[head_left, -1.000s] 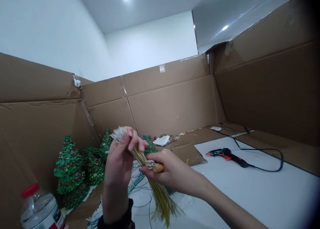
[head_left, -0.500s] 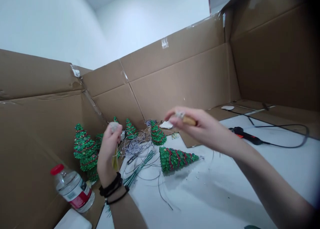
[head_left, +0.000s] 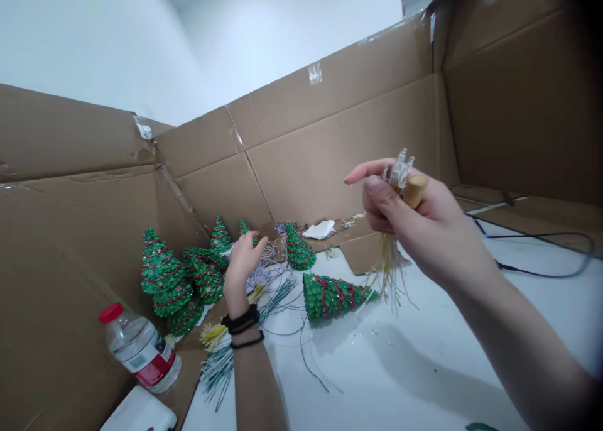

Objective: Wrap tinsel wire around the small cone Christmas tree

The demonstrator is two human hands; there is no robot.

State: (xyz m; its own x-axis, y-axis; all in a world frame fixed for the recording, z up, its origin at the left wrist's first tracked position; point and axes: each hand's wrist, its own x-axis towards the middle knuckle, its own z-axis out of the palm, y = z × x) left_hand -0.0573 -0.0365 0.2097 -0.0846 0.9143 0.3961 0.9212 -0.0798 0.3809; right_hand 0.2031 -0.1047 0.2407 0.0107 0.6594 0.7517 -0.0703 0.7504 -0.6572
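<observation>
My right hand (head_left: 414, 223) is raised at the right, closed around a bundle of thin yellow wires (head_left: 389, 261) with glittery silver tips sticking up. A short wooden stick (head_left: 415, 191) is in the same grip, and the index finger points left. My left hand (head_left: 245, 261) reaches over a tangle of pale wires (head_left: 271, 264), thumb and finger apart, with nothing visible between them; its other fingers are partly hidden. Between the hands, a green glittery Christmas tree (head_left: 336, 296) with red garland lies on its side on the white table, its tip pointing right.
Several trees (head_left: 162, 271) stand at the left by the cardboard wall. A red-capped bottle (head_left: 141, 349) and a white box (head_left: 139, 412) are at the lower left. Green wires (head_left: 219, 368) and yellow stems (head_left: 214, 333) lie beside my left forearm. A black cable (head_left: 541, 236) runs at the right.
My left hand has moved right, and the pale glittery piece seen in it is gone from view. My right hand has moved right and turned, showing the yellow bundle in its grip.
</observation>
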